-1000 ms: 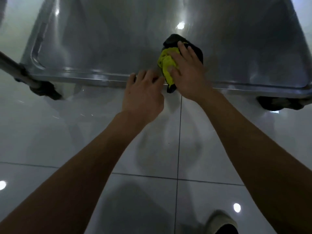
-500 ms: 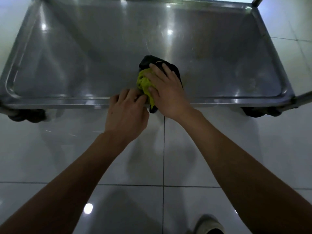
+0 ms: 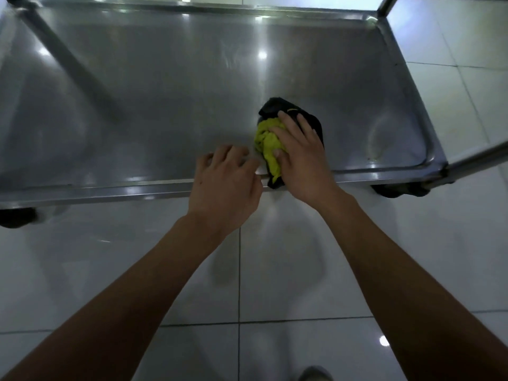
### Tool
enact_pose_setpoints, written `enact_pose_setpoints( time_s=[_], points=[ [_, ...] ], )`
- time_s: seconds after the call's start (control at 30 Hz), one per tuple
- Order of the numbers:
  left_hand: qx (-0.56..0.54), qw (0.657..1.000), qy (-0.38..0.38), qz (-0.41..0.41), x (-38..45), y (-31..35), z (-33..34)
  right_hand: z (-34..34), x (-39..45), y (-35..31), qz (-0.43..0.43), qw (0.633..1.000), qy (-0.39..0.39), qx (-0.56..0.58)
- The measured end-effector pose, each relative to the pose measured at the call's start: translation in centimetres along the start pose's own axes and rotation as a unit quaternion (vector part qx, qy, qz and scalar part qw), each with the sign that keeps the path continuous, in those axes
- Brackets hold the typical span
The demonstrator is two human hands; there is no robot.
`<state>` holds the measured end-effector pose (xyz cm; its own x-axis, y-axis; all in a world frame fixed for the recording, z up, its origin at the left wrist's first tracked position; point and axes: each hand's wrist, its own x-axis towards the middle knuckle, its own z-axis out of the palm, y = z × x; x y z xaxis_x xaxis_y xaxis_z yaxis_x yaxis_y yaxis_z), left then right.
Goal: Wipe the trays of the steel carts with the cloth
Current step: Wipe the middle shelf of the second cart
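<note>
- Head view looks down on one steel tray (image 3: 137, 105), whose long axis runs left to right across the picture; its near rim lies closest to the person.
- Two black casters show beneath the tray's near rim, one under its left end (image 3: 16, 217) and one under its right end (image 3: 398, 189).
- One left hand (image 3: 226, 185) rests on the tray's near rim, its fingers loosely spread and reaching over the rim, holding nothing.
- One bunched cloth (image 3: 268, 145), yellow-green and black, lies just right of that hand, inside the tray by the near rim; its long axis runs from the rim toward the tray's far side, and a black end hangs over the rim.
- One right hand (image 3: 302, 158) presses flat on the cloth, fingers straight and slightly apart, pointing toward the tray's far-left.
- Bare steel lies open to the left, right and far side of the cloth.
- White tiled floor (image 3: 275, 270) lies on the near side of the tray.
</note>
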<state>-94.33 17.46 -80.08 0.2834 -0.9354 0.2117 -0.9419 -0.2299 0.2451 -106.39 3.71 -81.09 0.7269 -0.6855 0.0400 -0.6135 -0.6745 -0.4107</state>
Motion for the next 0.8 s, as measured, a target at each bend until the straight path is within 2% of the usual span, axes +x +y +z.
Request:
enact_pose_setpoints(
  time_s=[0.23, 0.33, 0.53, 0.8],
  points=[
    [0.002, 1.000, 0.010, 0.009, 2.4, 4.0, 1.4, -4.2, -2.0, 9.1, 0.085, 0.995, 0.041, -0.042],
    [-0.021, 0.999, 0.018, 0.031, 3.5, 5.6, 2.1, -5.6, -2.7, 12.0, 0.111, 0.991, 0.041, -0.059],
    [-0.007, 0.997, -0.007, 0.074, 3.6, 6.2, 3.1, -8.9, -3.3, 17.1, 0.229, 0.965, 0.027, -0.127],
    [0.045, 0.989, 0.028, 0.141, 2.6, 5.3, 3.3, -8.4, -3.9, 16.6, 0.191, 0.968, 0.025, -0.162]
  ],
)
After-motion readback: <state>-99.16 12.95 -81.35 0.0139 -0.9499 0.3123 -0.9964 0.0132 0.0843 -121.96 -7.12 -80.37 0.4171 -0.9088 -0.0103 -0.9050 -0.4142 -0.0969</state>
